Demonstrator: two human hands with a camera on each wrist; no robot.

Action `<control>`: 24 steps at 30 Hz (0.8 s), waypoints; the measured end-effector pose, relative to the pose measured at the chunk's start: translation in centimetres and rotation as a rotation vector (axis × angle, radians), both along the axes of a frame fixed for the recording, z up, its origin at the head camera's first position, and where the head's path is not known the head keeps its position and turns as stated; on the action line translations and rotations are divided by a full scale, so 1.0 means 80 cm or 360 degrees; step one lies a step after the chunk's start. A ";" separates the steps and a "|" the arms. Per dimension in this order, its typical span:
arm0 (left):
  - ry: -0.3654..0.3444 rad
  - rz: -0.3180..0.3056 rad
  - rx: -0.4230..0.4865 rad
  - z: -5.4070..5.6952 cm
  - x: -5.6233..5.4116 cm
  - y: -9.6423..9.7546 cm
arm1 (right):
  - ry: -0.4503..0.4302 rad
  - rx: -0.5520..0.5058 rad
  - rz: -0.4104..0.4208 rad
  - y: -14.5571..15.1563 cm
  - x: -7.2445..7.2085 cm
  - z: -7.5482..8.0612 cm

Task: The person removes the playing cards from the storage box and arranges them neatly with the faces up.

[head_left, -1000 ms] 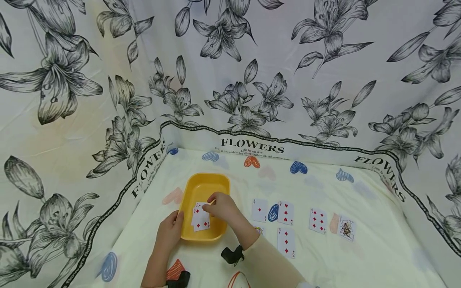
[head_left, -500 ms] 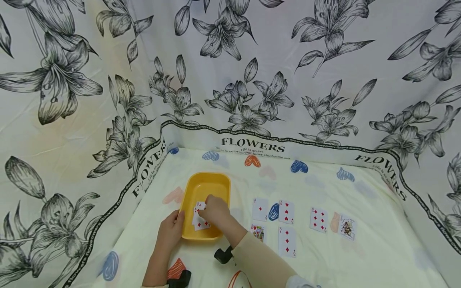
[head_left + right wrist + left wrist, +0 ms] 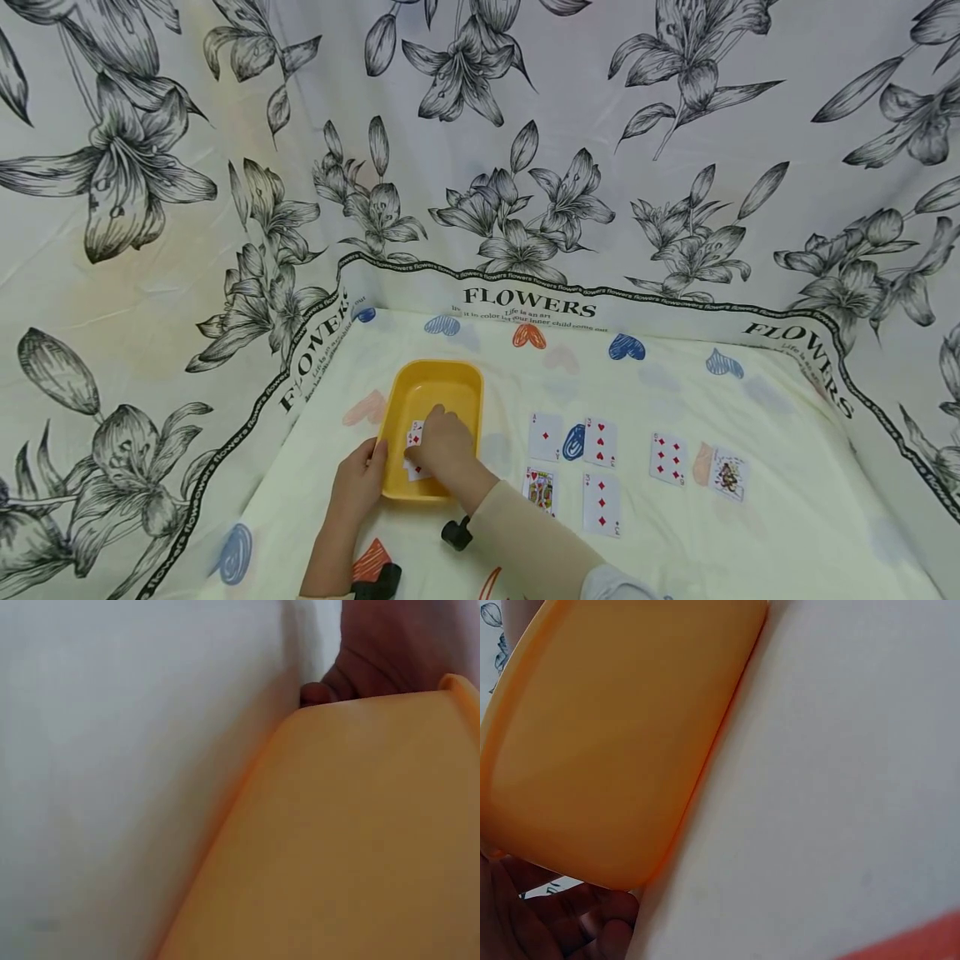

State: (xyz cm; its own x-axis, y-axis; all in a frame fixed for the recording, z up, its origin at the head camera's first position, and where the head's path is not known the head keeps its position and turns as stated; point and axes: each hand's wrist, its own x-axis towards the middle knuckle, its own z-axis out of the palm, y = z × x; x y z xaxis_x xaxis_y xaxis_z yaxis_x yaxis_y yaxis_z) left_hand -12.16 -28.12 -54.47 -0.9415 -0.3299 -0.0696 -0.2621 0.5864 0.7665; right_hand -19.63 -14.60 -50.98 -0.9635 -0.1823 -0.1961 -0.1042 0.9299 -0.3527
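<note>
A yellow plastic tray [image 3: 431,372] stands on the cloth, left of centre in the head view. My left hand [image 3: 358,479] grips its left rim, thumb on top. The tray's outer wall [image 3: 622,735] fills much of the left wrist view, with curled fingers [image 3: 592,922] below its corner. Inside the tray lie overlapping playing cards [image 3: 415,433]. My right hand [image 3: 444,450] is over them, thumb at their left side; it covers most of the cards, and whether it pinches one is hidden. The right wrist view shows mainly the tray's outer wall [image 3: 345,832].
Right of the tray, face-up playing cards lie apart: an ace of diamonds [image 3: 545,437], a three of hearts [image 3: 600,442], a king [image 3: 540,490], a three of diamonds [image 3: 602,504], a six of diamonds [image 3: 667,458] and a picture card [image 3: 728,475]. Floral curtains [image 3: 480,208] surround the cloth.
My right hand has moved slightly down and closer over the cards in the tray, and its forearm has shifted left, uncovering the king. My left hand stays on the rim.
</note>
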 end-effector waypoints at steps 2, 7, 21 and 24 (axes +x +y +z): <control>0.0004 0.0000 0.0002 0.000 0.000 0.000 | 0.0017 0.0044 -0.0005 -0.003 0.000 -0.002; 0.0026 -0.0003 -0.0001 -0.001 -0.001 0.001 | 0.0048 0.0141 -0.0015 -0.009 -0.002 -0.007; 0.0004 0.0004 -0.0009 0.002 0.001 0.001 | 0.0017 0.0128 -0.0017 -0.007 -0.006 -0.006; -0.0001 0.0007 -0.0010 0.002 0.001 0.001 | 0.0015 0.0109 -0.0007 -0.006 -0.007 -0.007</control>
